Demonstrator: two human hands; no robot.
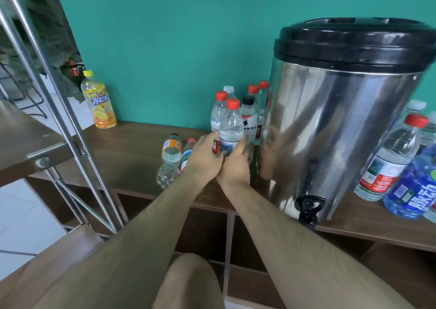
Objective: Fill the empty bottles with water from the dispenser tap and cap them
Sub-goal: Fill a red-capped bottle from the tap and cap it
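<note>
The left hand [204, 159] and right hand [236, 167] curl their fingers round a capped, apparently filled bottle [231, 129] beside the dispenser [342, 120], while two toppled bottles [170, 160] look unfilled

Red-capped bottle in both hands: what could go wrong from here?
1. The red-capped bottle is packed against the black-capped bottle and others. Lifting it with the left hand and right hand may topple neighbours.
2. The tap sits at the front edge of the table. A misaligned bottle could spill water off it.
</note>
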